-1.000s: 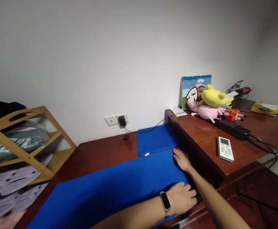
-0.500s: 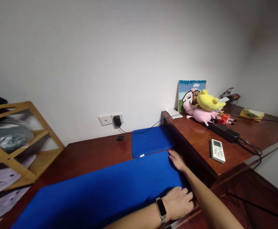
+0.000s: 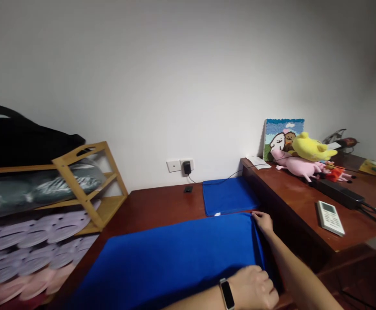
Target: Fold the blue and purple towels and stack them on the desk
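A large blue cloth (image 3: pixel 181 249) lies spread over the brown wooden surface in front of me. My right hand (image 3: pixel 264 222) pinches its far right corner, and the right edge is raised in a fold. Nearer to me, my left hand (image 3: pixel 255 286), with a band-style watch (image 3: pixel 227 295) on the wrist, is closed at the near part of that same edge. Its fingertips are partly hidden, but the cloth's edge runs into them. Just beyond the cloth lies a smaller folded blue cloth (image 3: pixel 229 196) with a white tag.
On the right, a higher wooden top (image 3: pixel 291 193) carries a remote control (image 3: pixel 330 218), plush toys (image 3: pixel 297 165), a black power adapter (image 3: pixel 338 193) and a picture (image 3: pixel 283 137). A wooden rack (image 3: pixel 110 181) stands left. A plugged-in charger (image 3: pixel 187 168) trails a cable across the back.
The view has swung left. My right hand has gone from lying flat on the cloth to pinching its corner; my left hand has closed. The cloth's right edge has come up into a fold.
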Available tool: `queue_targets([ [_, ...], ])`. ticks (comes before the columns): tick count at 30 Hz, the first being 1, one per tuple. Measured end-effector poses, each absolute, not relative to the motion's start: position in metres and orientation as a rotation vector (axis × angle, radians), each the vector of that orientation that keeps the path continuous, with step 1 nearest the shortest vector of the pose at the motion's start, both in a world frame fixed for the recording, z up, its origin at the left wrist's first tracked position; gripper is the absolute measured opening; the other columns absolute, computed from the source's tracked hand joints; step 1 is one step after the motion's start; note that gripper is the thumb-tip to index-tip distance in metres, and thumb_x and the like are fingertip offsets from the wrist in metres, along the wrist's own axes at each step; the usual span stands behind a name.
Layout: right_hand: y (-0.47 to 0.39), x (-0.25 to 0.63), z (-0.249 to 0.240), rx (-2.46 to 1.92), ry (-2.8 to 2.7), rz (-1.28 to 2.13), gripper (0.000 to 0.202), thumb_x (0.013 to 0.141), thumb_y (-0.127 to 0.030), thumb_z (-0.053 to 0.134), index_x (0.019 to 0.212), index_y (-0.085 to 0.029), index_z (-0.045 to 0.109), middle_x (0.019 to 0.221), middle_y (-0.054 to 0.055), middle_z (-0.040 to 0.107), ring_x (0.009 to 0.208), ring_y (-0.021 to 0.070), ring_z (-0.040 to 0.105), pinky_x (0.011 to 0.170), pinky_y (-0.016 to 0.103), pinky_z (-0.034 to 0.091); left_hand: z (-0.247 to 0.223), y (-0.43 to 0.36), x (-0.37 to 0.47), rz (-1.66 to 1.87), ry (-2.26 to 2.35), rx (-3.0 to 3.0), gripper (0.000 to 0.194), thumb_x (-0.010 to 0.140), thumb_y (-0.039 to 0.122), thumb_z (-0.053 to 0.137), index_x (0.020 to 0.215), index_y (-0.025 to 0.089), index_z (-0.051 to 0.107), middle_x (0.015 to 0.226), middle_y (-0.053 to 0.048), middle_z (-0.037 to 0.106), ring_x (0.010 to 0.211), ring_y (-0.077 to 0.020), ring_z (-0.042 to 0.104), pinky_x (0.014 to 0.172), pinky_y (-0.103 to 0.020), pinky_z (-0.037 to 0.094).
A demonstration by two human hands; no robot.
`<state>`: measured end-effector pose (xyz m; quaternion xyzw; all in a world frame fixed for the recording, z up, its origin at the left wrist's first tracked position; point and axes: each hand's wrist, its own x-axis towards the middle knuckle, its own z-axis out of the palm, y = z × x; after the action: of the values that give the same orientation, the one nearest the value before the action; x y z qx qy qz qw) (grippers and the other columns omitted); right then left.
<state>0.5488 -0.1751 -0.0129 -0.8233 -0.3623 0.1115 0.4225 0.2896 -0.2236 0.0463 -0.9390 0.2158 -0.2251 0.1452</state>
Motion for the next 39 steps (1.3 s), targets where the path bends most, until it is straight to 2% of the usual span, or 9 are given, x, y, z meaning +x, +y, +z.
queue_targets([
  [4, -0.166, 0.536, -0.010, -2.139, -0.803, 0.194, 0.040, 0.080, -0.051, 0.055, 0.097, -0.026, 0.081, 0.092, 0.011, 0.080, 0.087, 0.0303, 0.076, 0.080, 0.042, 0.060, 0.049, -0.221, 0.272, -0.594, 0.637, -2.676, 0.019, 0.091, 0.017, 0.063, 0.072, 0.020, 0.062, 0.059, 0.000, 0.052, 0.057, -0.0141, 0.050, 0.052, -0.028, 0.033],
  [9, -0.145, 0.520, 0.027, -2.119, -0.860, 0.158, 0.042, 0.077, -0.041, 0.054, 0.106, -0.022, 0.078, 0.102, 0.011, 0.079, 0.093, 0.0290, 0.075, 0.085, 0.041, 0.058, 0.063, -0.211, 0.233, -0.684, 0.577, -2.649, 0.018, 0.090, 0.016, 0.062, 0.072, 0.018, 0.062, 0.059, 0.000, 0.050, 0.058, -0.0140, 0.049, 0.053, -0.028, 0.032],
  [13, -0.116, 0.490, 0.067, -2.047, -1.019, 0.186, 0.035, 0.076, -0.034, 0.053, 0.096, -0.023, 0.078, 0.105, 0.007, 0.079, 0.100, 0.0252, 0.073, 0.090, 0.036, 0.055, 0.062, -0.206, 0.195, -0.701, 0.515, -2.637, 0.022, 0.094, 0.015, 0.060, 0.072, 0.018, 0.060, 0.061, 0.001, 0.048, 0.060, -0.0137, 0.048, 0.055, -0.029, 0.033],
  [18, -0.068, 0.423, 0.098, -1.934, -1.275, 0.317, 0.031, 0.075, -0.034, 0.055, 0.092, -0.022, 0.077, 0.091, 0.003, 0.079, 0.084, 0.0205, 0.073, 0.080, 0.032, 0.056, 0.063, -0.197, 0.139, -0.641, 0.470, -2.650, 0.015, 0.094, 0.016, 0.062, 0.079, 0.018, 0.062, 0.061, 0.002, 0.047, 0.059, -0.0129, 0.046, 0.053, -0.028, 0.032],
  [21, -0.039, 0.375, 0.105, -1.867, -1.412, 0.397, 0.028, 0.076, -0.033, 0.056, 0.092, -0.021, 0.076, 0.085, 0.002, 0.078, 0.075, 0.0177, 0.071, 0.074, 0.029, 0.056, 0.075, -0.188, 0.096, -0.711, 0.360, -2.622, 0.005, 0.092, 0.016, 0.063, 0.089, 0.015, 0.065, 0.065, 0.001, 0.051, 0.061, -0.0135, 0.048, 0.054, -0.029, 0.033],
  [23, -0.020, 0.343, 0.108, -1.827, -1.485, 0.438, 0.025, 0.077, -0.031, 0.058, 0.091, -0.022, 0.076, 0.085, 0.001, 0.078, 0.072, 0.0167, 0.071, 0.073, 0.028, 0.055, 0.089, -0.181, 0.063, -0.758, 0.262, -2.610, 0.005, 0.092, 0.015, 0.062, 0.094, 0.014, 0.066, 0.068, 0.001, 0.054, 0.063, -0.0138, 0.049, 0.056, -0.029, 0.034],
  [28, 0.023, 0.266, 0.107, -1.760, -1.639, 0.521, 0.019, 0.079, -0.026, 0.059, 0.089, -0.022, 0.074, 0.083, 0.001, 0.077, 0.071, 0.0162, 0.072, 0.074, 0.027, 0.055, 0.121, -0.168, -0.024, -0.766, -0.112, -2.676, 0.008, 0.095, 0.016, 0.059, 0.090, 0.016, 0.065, 0.071, 0.001, 0.056, 0.065, -0.0143, 0.052, 0.059, -0.030, 0.038],
  [34, 0.061, 0.174, 0.103, -1.708, -1.844, 0.564, 0.021, 0.080, -0.024, 0.060, 0.093, -0.023, 0.075, 0.089, 0.000, 0.078, 0.079, 0.0158, 0.072, 0.077, 0.026, 0.055, 0.121, -0.173, -0.115, -0.747, -0.544, -2.720, 0.017, 0.099, 0.018, 0.054, 0.108, 0.019, 0.068, 0.098, -0.004, 0.072, 0.081, -0.0167, 0.061, 0.080, -0.033, 0.049],
  [39, 0.073, 0.105, 0.096, -1.676, -1.975, 0.594, 0.025, 0.082, -0.023, 0.058, 0.098, -0.024, 0.077, 0.086, -0.002, 0.078, 0.082, 0.0153, 0.072, 0.084, 0.026, 0.054, 0.090, -0.181, -0.172, -0.794, -0.755, -2.678, 0.023, 0.098, 0.012, 0.052, 0.112, 0.021, 0.068, 0.113, 0.000, 0.075, 0.090, -0.0142, 0.064, 0.089, -0.031, 0.051],
])
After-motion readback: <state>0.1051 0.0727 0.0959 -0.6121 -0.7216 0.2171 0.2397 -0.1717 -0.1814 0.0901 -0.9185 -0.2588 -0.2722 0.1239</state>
